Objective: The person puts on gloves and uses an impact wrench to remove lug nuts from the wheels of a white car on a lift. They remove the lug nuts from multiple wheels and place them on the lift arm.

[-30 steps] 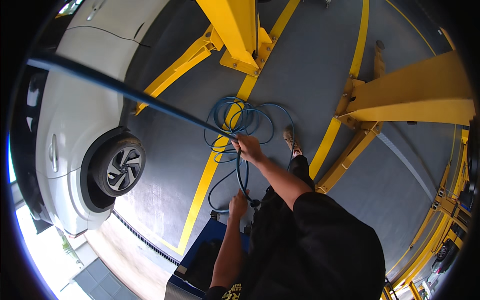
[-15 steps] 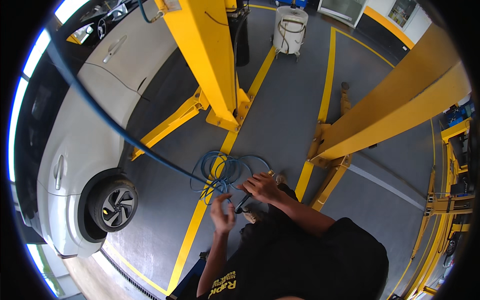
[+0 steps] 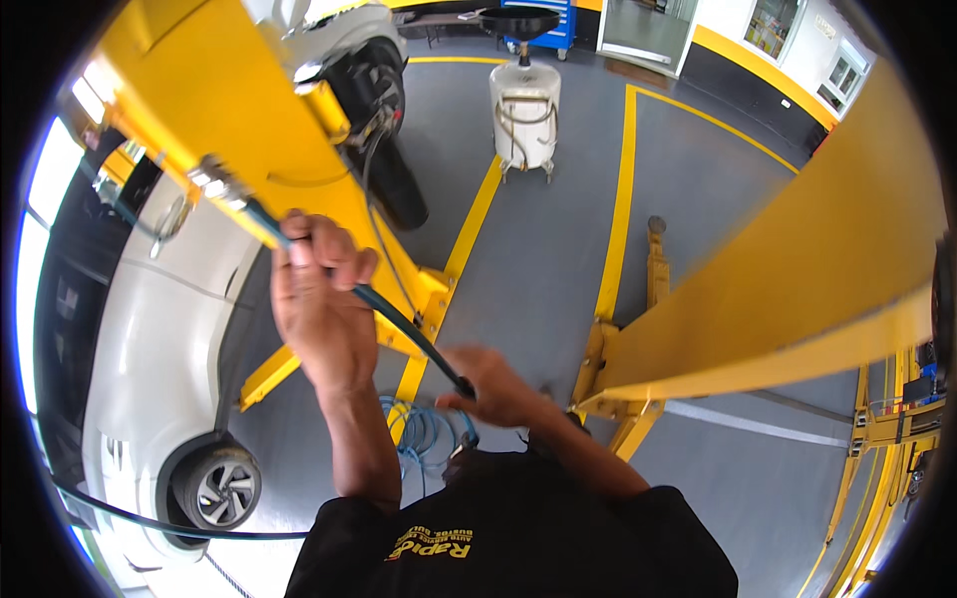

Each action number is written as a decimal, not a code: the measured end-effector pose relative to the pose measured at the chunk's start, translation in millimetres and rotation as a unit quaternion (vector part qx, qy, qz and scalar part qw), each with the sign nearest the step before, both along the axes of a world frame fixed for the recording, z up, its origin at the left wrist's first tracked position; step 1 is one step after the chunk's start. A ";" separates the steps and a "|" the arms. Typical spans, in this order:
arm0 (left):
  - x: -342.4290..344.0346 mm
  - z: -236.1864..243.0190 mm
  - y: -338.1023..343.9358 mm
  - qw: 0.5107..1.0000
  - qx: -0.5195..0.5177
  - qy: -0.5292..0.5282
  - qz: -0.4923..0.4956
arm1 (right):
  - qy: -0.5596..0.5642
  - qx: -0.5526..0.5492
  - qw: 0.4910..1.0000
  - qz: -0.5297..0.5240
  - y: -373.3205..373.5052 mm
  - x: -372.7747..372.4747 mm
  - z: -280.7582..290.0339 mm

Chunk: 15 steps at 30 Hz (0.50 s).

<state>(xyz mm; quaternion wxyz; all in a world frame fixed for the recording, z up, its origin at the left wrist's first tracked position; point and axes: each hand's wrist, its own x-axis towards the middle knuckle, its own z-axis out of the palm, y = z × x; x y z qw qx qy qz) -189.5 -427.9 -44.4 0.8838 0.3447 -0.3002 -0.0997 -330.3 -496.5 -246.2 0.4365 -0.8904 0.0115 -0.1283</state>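
Note:
A dark blue-green hose (image 3: 404,324) runs slantwise between my two hands. Its upper end carries a silver metal coupling (image 3: 217,182), which overlaps the yellow lift post in view; whether they touch I cannot tell. My left hand (image 3: 324,304) is raised, fingers closed round the hose just below that coupling. Lower and to the right, my right hand (image 3: 490,387), a little blurred, is closed on the same hose. Loose blue hose coils (image 3: 424,439) lie on the floor beyond my body, partly hidden by my arms and shirt.
A yellow lift post (image 3: 234,90) rises at the left, and another post (image 3: 768,289) leans large at the right. The white car (image 3: 164,329) stands far left. A white wheeled drain tank (image 3: 525,120) is ahead, before a blue tool cabinet (image 3: 553,30). Dark hose (image 3: 179,525) arcs at lower left.
Both hands have left their place over the floor coils; my left hand has risen up and leftward with the hose. The metal coupling now shows by the left post, and the view has shifted.

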 end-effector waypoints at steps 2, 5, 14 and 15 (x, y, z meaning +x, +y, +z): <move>23.7 33.6 -38.9 0.999 -0.025 -0.015 -0.037 | 0.052 0.046 0.997 0.014 -33.3 15.1 -9.7; 41.1 65.2 -119.1 0.999 0.003 -0.044 -0.003 | -0.044 0.011 0.996 -0.074 -111.0 30.4 8.1; 260.5 73.0 -340.7 0.835 -0.064 -0.331 0.435 | 0.020 -0.034 0.974 -0.225 -492.9 124.2 -71.7; 287.4 74.2 -376.7 0.852 -0.079 -0.316 0.409 | 0.032 -0.013 0.966 -0.255 -539.3 130.7 -94.5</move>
